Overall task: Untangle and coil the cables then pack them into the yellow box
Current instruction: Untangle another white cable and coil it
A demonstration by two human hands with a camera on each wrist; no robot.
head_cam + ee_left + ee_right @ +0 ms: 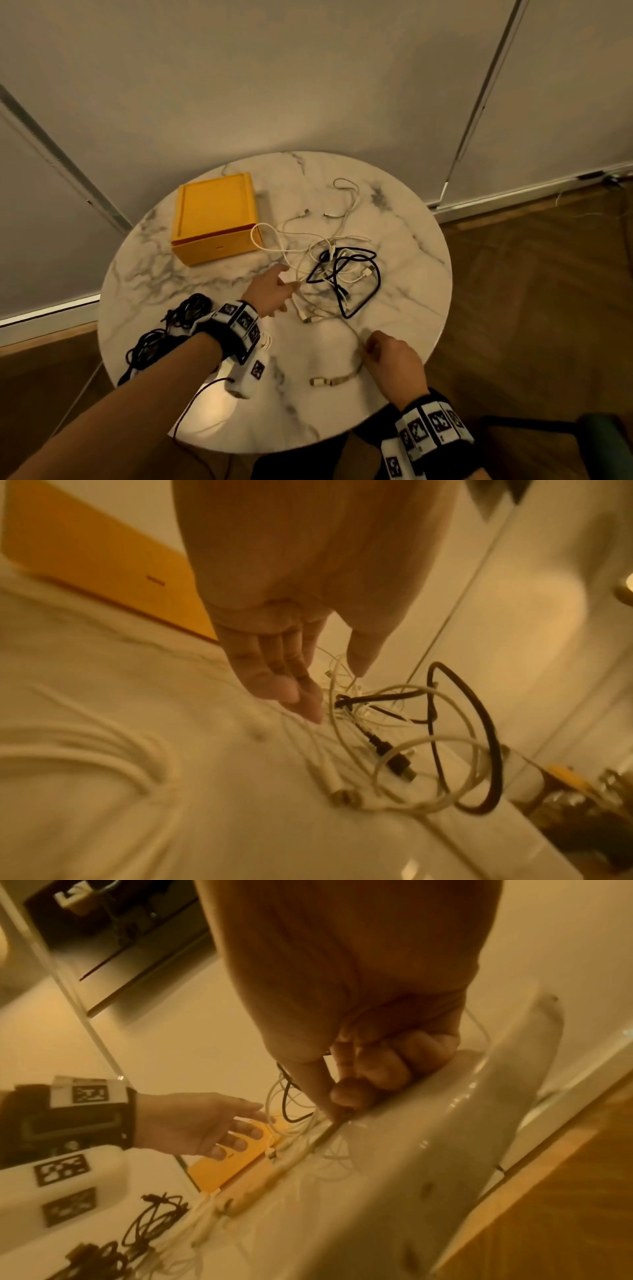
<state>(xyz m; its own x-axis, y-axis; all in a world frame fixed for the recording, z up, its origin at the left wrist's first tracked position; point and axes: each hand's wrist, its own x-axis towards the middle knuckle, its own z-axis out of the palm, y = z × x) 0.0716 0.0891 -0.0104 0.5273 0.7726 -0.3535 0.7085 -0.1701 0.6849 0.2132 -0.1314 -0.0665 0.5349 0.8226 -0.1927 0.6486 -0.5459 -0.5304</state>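
Cables (329,270) lie tangled mid-tabletop (404,219), right of the yellow box (214,219). Our left hand (270,291) reaches over them with slack fingers; our right hand (394,356) pinches a beige cable (356,363), blurred near its plug.

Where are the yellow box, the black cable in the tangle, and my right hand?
yellow box (214,209), head view, middle of its top face.
black cable (359,298), head view, lower loop of the tangle.
right hand (394,359), head view, back of the hand.
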